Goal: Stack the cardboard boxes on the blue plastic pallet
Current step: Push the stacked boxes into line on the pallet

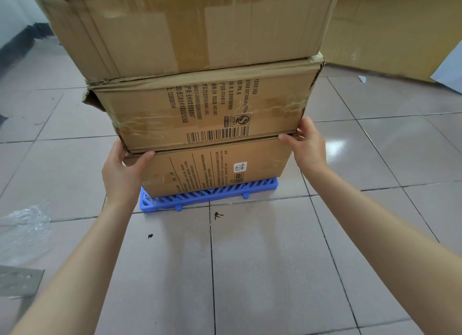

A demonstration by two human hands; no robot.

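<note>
Three cardboard boxes stand stacked on the blue plastic pallet (pixel 210 196) on the tiled floor. The bottom box (pixel 215 169) rests on the pallet. The middle box (pixel 205 109) carries printed text and a barcode, and its left corner is torn. The large top box (pixel 190 24) overhangs both. My left hand (pixel 122 172) grips the left lower corner of the middle box, thumb at the seam between middle and bottom box. My right hand (pixel 306 144) grips the right lower corner at the same seam.
Large flat cardboard sheets (pixel 390 29) lean at the back right. Clear plastic wrap (pixel 25 224) lies on the floor at the left, with a grey metal plate (pixel 17 281) below it. Small dark scraps (pixel 218 215) lie on the tiles in front of the pallet.
</note>
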